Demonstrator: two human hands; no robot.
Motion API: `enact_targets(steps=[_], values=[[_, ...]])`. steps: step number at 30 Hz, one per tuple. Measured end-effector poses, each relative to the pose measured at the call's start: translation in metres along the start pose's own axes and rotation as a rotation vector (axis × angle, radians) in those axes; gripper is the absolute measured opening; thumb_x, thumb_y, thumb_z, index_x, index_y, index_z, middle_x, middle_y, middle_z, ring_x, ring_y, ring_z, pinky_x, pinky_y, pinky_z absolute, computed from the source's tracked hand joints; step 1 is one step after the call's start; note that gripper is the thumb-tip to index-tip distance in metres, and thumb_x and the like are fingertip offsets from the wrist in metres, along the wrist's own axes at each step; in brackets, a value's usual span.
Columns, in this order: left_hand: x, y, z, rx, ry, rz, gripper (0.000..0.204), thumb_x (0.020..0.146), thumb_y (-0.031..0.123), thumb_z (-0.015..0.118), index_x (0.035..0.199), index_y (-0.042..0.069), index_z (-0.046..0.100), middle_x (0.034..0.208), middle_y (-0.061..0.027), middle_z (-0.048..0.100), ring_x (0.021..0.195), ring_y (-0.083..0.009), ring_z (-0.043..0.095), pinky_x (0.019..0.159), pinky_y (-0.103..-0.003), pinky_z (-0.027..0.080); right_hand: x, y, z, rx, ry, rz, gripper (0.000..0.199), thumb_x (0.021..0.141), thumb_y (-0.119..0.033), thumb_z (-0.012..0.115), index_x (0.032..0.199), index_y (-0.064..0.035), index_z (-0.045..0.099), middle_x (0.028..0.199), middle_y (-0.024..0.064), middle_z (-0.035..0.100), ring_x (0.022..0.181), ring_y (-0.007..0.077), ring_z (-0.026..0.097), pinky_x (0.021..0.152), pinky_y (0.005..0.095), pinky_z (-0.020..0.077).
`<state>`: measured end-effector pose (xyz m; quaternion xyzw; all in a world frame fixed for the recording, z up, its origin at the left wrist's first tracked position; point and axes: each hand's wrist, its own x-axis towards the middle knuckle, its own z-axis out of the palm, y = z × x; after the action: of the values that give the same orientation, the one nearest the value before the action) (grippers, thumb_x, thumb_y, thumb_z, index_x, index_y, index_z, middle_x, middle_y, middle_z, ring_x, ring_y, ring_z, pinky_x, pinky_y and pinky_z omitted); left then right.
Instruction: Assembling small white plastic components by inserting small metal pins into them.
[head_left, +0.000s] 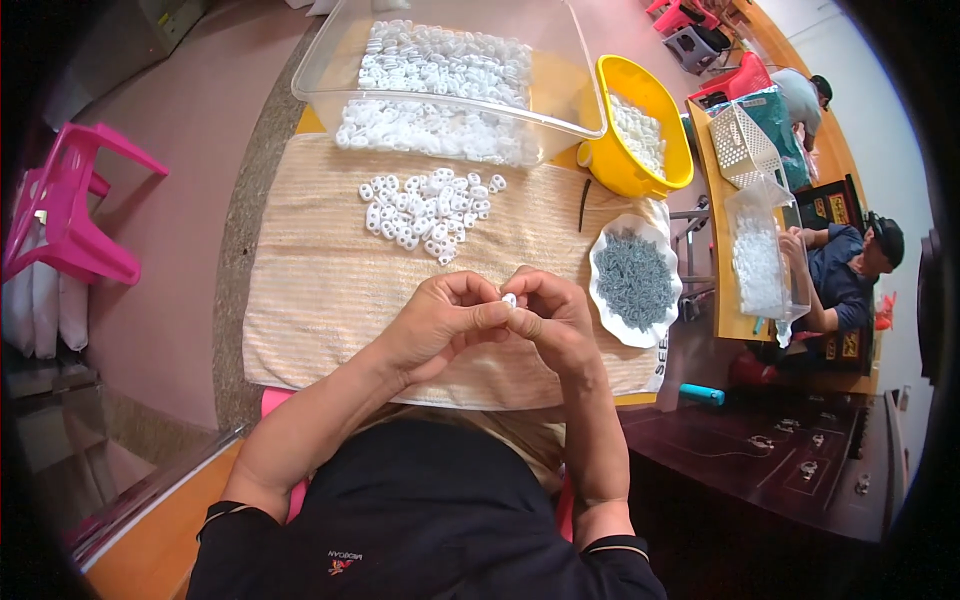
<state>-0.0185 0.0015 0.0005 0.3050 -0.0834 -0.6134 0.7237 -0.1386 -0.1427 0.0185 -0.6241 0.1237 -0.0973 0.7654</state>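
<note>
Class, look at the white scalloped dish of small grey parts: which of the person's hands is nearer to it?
Right. The right hand sits just left of the dish, close to its rim. The left hand is farther left, beyond the right hand.

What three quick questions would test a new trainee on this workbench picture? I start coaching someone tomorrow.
1. True or false: both hands pinch one small white plastic piece together.
2. What fills the white scalloped dish? A) small grey metal parts B) white pieces C) nothing
3. Which surface bears the loose pile of white plastic pieces?

Key: 1. true, left hand and right hand meet on it. 2. A. 3. The beige ribbed towel, in front of the clear plastic bin.
</note>
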Motion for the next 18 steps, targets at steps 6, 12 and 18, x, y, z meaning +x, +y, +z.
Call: enact_targets(steps=[6, 12, 18], values=[[0.001, -0.003, -0.001, 0.007, 0.031, -0.027, 0.008, 0.087, 0.008, 0.069, 0.09, 0.005, 0.062, 0.091, -0.0062, 0.065, 0.083, -0.0134, 0.064, 0.076, -0.028, 0.057, 0.0, -0.007, -0.005, 0.0, 0.015, 0.064, 0.012, 0.084, -0.003, 0.069, 0.092, 0.0003, 0.059, 0.093, 0.0039, 0.059, 0.082, 0.0099, 0.056, 0.073, 0.023, 0.0464], [-0.001, -0.003, 0.004, 0.03, 0.097, 0.022, 0.009, 0.088, 0.01, 0.067, 0.09, 0.003, 0.062, 0.092, -0.0084, 0.067, 0.081, -0.0128, 0.065, 0.075, -0.026, 0.057, 0.019, -0.046, -0.041, -0.458, 0.39, -0.079, 0.013, 0.086, -0.005, 0.068, 0.096, 0.0033, 0.064, 0.08, 0.0046, 0.064, 0.069, 0.0099, 0.061, 0.064, 0.0245, 0.0517], [-0.001, -0.006, 0.004, 0.031, 0.085, 0.03, 0.011, 0.087, 0.011, 0.068, 0.09, 0.002, 0.063, 0.09, -0.0074, 0.067, 0.077, -0.0122, 0.065, 0.074, -0.025, 0.057, 0.065, -0.091, -0.106, -0.803, 0.701, -0.312, 0.028, 0.086, -0.011, 0.069, 0.109, 0.0043, 0.065, 0.087, 0.0071, 0.067, 0.066, 0.0109, 0.06, 0.062, 0.023, 0.0493]])
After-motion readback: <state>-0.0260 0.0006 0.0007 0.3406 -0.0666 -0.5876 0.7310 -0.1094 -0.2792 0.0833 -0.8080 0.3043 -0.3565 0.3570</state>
